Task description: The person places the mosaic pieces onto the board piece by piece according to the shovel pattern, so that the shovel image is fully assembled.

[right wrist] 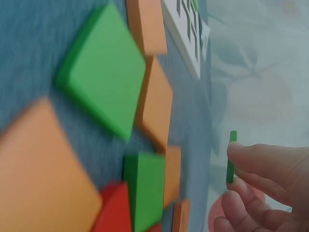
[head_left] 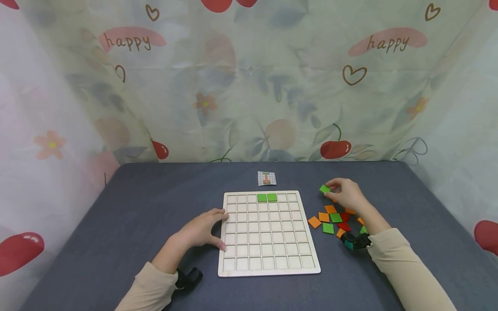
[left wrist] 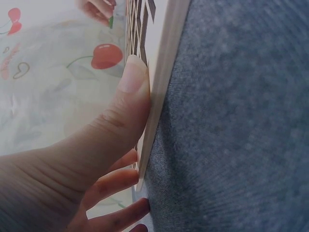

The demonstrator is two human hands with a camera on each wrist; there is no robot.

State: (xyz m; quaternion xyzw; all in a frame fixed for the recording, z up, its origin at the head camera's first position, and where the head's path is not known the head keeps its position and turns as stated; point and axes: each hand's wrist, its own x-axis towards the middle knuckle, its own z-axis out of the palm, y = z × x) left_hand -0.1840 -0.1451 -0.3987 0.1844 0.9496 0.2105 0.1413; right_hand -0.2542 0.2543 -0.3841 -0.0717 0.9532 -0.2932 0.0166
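Note:
My right hand (head_left: 347,194) pinches a green square tile (head_left: 324,189) between thumb and fingers, above the table to the right of the board. The right wrist view shows this tile (right wrist: 231,157) edge-on. A white gridded board (head_left: 254,238) lies flat on the table, with two green tiles (head_left: 266,197) side by side in its top row. At the board's left edge, my left hand (head_left: 199,228) rests with thumb and fingers spread apart. Its thumb (left wrist: 130,92) touches the board's side in the left wrist view.
Loose orange (head_left: 314,222), green (head_left: 328,228) and red (head_left: 344,226) tiles lie right of the board, partly under my right forearm. A small card (head_left: 266,178) with a printed grid pattern lies behind the board. A patterned curtain (head_left: 249,86) hangs behind the dark table (head_left: 155,194).

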